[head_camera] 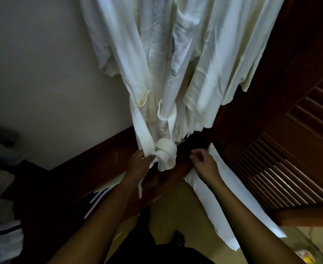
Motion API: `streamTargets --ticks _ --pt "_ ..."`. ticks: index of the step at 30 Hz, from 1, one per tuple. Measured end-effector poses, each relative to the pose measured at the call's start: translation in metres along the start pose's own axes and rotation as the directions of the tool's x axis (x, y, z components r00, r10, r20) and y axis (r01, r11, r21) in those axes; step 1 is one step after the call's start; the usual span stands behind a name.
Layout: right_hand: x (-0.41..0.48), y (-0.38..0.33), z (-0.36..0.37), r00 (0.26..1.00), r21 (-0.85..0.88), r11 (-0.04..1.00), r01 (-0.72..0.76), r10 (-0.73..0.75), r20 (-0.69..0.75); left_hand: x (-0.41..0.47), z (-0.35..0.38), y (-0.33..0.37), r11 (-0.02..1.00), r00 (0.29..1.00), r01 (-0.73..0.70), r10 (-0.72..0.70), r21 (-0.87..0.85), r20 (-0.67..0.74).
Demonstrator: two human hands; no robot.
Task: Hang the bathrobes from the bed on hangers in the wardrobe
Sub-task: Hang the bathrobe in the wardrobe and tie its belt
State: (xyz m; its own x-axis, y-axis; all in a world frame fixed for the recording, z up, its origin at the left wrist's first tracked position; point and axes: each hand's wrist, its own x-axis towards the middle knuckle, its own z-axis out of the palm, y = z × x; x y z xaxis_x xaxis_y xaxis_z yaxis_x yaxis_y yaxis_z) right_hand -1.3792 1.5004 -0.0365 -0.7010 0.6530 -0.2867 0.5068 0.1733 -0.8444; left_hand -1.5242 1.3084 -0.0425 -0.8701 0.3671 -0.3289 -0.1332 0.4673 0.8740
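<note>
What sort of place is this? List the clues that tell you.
Probably a bedroom or hotel room, at the wardrobe: white bathrobes hang beside a slatted wooden door; the left hand grips a knotted belt.

One view only: a head-worn wide-angle camera, facing forward and down, close to the hanging bathrobes [156, 63], with the louvred wardrobe door [282, 174] at right.

Both forearms [103, 216] are bare right up to the frame's edge, left hand [137, 163] and right hand [204, 161] uncovered too. Down below, black clothing [149, 242] on the legs, detail lost in shadow.
</note>
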Motion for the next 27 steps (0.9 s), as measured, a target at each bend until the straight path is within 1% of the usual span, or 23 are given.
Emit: streamTargets --ticks 2,4,5,7,8,9,10,12,13,14,16,17,18,19,22,24,25,27 --pt "0.009 -0.029 0.021 0.990 -0.047 0.995 0.093 -0.088 0.113 0.006 -0.002 0.005 0.999 0.999 -0.033 0.033 0.031 -0.010" --pt "0.017 -0.049 0.042 0.977 -0.126 0.980 0.152 -0.130 0.168 0.015 -0.005 0.008 0.998 0.999 -0.047 0.047 0.034 0.008" --pt "0.022 -0.055 0.049 0.978 -0.158 0.973 0.168 -0.144 0.153 0.019 -0.007 0.011 0.998 0.999 -0.049 0.048 0.047 0.011" --pt "0.030 -0.065 0.057 0.976 -0.178 0.960 0.216 -0.207 0.070 0.030 -0.016 0.013 0.997 0.998 -0.056 0.057 0.055 -0.007" --pt "0.032 -0.072 0.056 0.971 -0.145 0.960 0.240 -0.238 0.032 0.037 -0.021 0.013 0.997 0.998 -0.057 0.058 0.052 -0.023" --pt "0.035 -0.079 0.052 0.972 -0.089 0.969 0.232 -0.233 -0.007 0.044 -0.028 0.014 0.997 0.998 -0.057 0.058 0.044 -0.034" --pt "0.039 -0.083 0.047 0.979 0.020 0.980 0.200 -0.199 -0.044 0.049 -0.034 0.017 0.999 0.998 -0.045 0.046 0.031 -0.043" --pt "0.051 -0.082 0.036 0.986 0.204 0.974 0.098 -0.067 -0.154 0.063 -0.048 0.020 0.999 0.999 -0.010 0.009 -0.034 -0.035" --pt "0.057 -0.078 0.030 0.981 0.227 0.973 0.041 0.004 -0.195 0.071 -0.054 0.020 0.997 1.000 0.010 -0.011 -0.077 -0.017" --pt "0.063 -0.070 0.026 0.977 0.203 0.979 -0.019 0.062 -0.203 0.079 -0.060 0.021 0.994 1.000 0.022 -0.022 -0.111 0.001" --pt "0.069 -0.054 0.026 0.974 -0.005 0.985 -0.175 0.173 -0.145 0.096 -0.069 0.028 0.986 0.999 0.042 -0.036 -0.164 0.035" --pt "0.070 -0.049 0.032 0.976 -0.129 0.971 -0.203 0.190 -0.107 0.104 -0.071 0.031 0.979 0.997 0.061 -0.051 -0.194 0.060" --pt "0.071 -0.049 0.038 0.985 -0.220 0.961 -0.168 0.156 -0.074 0.110 -0.071 0.037 0.973 0.994 0.086 -0.069 -0.216 0.083" --pt "0.071 -0.055 0.047 0.994 -0.244 0.964 -0.102 0.093 -0.050 0.114 -0.072 0.042 0.967 0.991 0.102 -0.078 -0.232 0.112" --pt "0.069 -0.096 0.076 0.993 -0.131 0.985 0.111 -0.105 0.050 0.124 -0.074 0.056 0.953 0.979 0.131 -0.080 -0.274 0.187" --pt "0.074 -0.125 0.093 0.977 -0.100 0.974 0.204 -0.196 0.084 0.135 -0.074 0.060 0.946 0.966 0.147 -0.074 -0.290 0.247" --pt "0.079 -0.137 0.100 0.974 -0.127 0.967 0.222 -0.214 0.068 0.142 -0.074 0.060 0.940 0.963 0.158 -0.079 -0.301 0.259" --pt "0.097 -0.152 0.111 0.976 -0.248 0.944 0.218 -0.215 0.038 0.153 -0.076 0.064 0.934 0.972 0.187 -0.132 -0.303 0.193"
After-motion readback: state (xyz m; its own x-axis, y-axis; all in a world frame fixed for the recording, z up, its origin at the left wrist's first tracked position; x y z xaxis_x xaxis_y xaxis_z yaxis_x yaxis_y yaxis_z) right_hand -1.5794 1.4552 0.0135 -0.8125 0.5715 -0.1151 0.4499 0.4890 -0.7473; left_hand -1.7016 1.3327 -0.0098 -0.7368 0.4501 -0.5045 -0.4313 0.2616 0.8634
